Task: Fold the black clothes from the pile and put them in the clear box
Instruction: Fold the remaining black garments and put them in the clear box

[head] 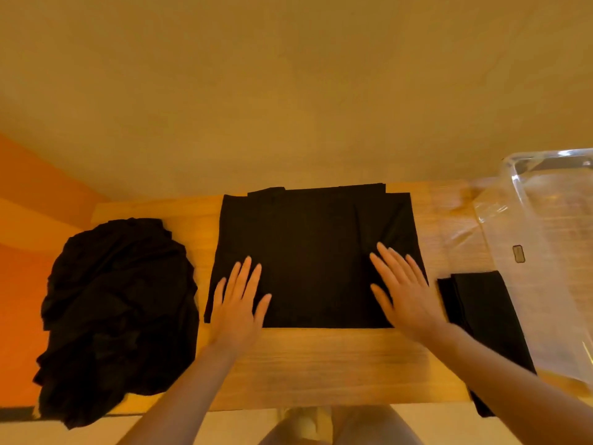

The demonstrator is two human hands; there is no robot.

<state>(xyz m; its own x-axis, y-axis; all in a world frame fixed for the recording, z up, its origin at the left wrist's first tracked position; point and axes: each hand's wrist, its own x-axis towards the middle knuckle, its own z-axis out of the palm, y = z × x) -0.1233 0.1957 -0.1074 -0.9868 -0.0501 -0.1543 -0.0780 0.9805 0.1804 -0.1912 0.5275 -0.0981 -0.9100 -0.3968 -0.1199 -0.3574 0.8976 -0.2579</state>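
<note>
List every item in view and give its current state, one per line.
Garment on the table: partly folded, spread flat, both hands on it.
Clothes pile: crumpled, unfolded, at the table's left end.
Clear box: open, lidless.
Folded black garment: lying inside the box.
Left hand: flat, fingers straight.
Right hand: flat, fingers straight.

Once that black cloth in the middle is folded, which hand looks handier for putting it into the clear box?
Probably the right hand. Both hands lie flat on the black garment, but the clear box stands at the table's right end, right beside that hand. The left hand is nearer the unfolded pile.
</note>
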